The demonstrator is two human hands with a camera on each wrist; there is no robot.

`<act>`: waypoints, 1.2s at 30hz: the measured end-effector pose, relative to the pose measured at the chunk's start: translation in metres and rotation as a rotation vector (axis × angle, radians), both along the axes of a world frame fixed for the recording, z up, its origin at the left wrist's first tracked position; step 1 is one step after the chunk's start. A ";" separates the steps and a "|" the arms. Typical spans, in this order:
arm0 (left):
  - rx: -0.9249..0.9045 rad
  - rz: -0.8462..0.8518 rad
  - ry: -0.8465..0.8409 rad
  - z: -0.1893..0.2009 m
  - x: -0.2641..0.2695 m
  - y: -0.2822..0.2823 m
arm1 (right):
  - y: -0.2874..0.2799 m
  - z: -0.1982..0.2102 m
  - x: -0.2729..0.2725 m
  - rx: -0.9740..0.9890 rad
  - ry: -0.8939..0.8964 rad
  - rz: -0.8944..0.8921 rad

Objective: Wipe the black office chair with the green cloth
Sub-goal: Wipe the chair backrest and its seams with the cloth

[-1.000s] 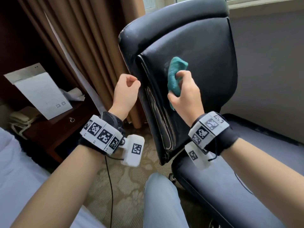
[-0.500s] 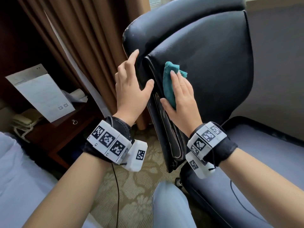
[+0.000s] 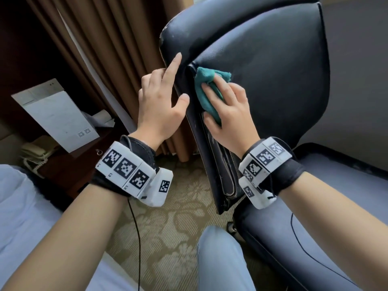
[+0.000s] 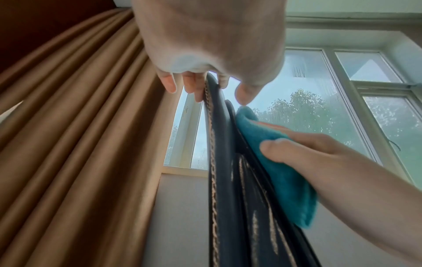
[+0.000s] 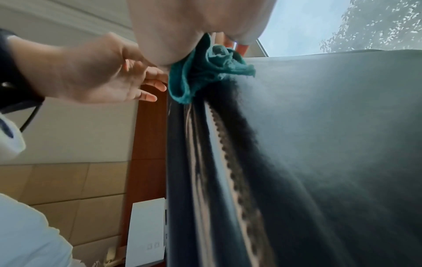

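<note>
The black office chair (image 3: 273,85) faces right, its backrest edge toward me. My right hand (image 3: 226,106) presses the bunched green cloth (image 3: 206,91) flat against the front of the backrest near its left edge, thumb under the cloth. The left wrist view shows the cloth (image 4: 274,157) under those fingers; the right wrist view shows the cloth (image 5: 205,72) crumpled on the leather. My left hand (image 3: 163,101) is open on the backrest's side edge, index finger straight up along it, thumb on the front rim. Its fingers (image 4: 196,86) straddle the stitched edge.
Brown curtains (image 3: 117,49) hang just left of the chair. A dark wooden nightstand (image 3: 69,162) with a white sheet (image 3: 56,114) and a phone (image 3: 35,154) stands at left, a bed (image 3: 21,206) at lower left. My knee (image 3: 220,259) is near the chair seat (image 3: 325,206).
My left hand went from loosely curled beside the chair to open on the backrest edge. The right hand flattened onto the cloth and slid it up and left toward the edge.
</note>
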State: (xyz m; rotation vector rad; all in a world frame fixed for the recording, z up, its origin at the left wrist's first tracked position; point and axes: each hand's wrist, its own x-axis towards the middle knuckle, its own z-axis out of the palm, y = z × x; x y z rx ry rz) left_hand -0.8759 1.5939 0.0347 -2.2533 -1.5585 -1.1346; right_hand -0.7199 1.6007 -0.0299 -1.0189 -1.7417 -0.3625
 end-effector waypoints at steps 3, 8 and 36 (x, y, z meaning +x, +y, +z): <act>-0.025 0.006 0.065 0.005 -0.003 0.000 | -0.012 -0.017 0.003 -0.084 0.046 -0.010; -0.045 0.048 0.175 0.011 -0.004 -0.002 | -0.022 -0.006 -0.006 -0.278 0.145 0.032; 0.105 0.107 0.032 -0.008 0.013 -0.069 | -0.090 -0.069 0.015 -0.090 0.310 0.104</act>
